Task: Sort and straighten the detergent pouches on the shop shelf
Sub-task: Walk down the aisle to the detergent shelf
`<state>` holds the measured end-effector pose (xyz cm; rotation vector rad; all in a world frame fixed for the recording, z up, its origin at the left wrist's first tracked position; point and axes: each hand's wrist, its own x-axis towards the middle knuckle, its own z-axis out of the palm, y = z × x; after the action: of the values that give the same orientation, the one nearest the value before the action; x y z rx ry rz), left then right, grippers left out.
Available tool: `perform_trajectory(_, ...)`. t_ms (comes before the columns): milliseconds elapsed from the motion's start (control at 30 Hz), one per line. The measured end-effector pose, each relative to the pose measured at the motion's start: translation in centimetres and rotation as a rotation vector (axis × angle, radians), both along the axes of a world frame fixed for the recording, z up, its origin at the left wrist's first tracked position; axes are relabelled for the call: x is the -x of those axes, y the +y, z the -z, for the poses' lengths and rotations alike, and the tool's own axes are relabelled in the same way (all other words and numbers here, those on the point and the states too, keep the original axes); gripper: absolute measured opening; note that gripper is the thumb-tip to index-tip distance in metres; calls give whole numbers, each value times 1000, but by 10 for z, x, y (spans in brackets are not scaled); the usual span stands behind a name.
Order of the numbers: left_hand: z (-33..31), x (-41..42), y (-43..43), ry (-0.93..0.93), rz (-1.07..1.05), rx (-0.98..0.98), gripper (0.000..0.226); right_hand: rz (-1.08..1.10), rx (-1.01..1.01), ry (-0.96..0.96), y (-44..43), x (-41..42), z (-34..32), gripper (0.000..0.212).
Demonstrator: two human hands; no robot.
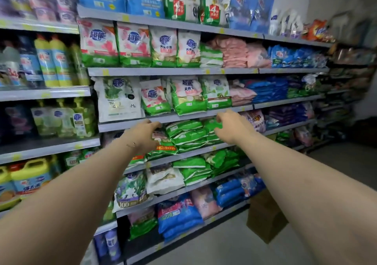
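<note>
Detergent pouches slump at the shelf edge. Right hand pinches one, left hand grip unclear. Next: square the stack.

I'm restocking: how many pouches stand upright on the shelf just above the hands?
4, left to right: large white pouch, small pink pouch, green pouch, rightmost green pouch. Others may hide behind.

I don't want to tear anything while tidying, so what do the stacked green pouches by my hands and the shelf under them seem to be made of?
The green pouches look like thin printed plastic film, glossy: they crease, sag and catch light. The shelf is likely painted sheet metal, smooth grey, with a thin straight front edge.
</note>
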<state>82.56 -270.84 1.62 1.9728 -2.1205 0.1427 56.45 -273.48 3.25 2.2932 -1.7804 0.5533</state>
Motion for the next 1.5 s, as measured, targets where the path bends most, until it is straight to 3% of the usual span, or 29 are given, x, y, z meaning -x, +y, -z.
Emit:
perform_trajectory(500, 22, 98, -251, -133, 257, -25, 62, 171, -27, 61, -214, 70, 24, 34)
perform_trajectory(833, -4, 207, -426, -70, 390, 33, 62, 294, 22, -31, -357, 176, 1, 28)
perform_trajectory(1200, 6, 346, -538, -24, 642, 46, 62, 489, -47, 10, -411, 288, 2, 32)
perform_trajectory(1333, 6, 406, -566, -3, 788, 37, 55, 595, -39, 20, -418, 334, 6, 24)
perform_trajectory(1500, 4, 481, -599, -54, 940, 14, 57, 783, 1, 22, -419, 378, 2, 35)
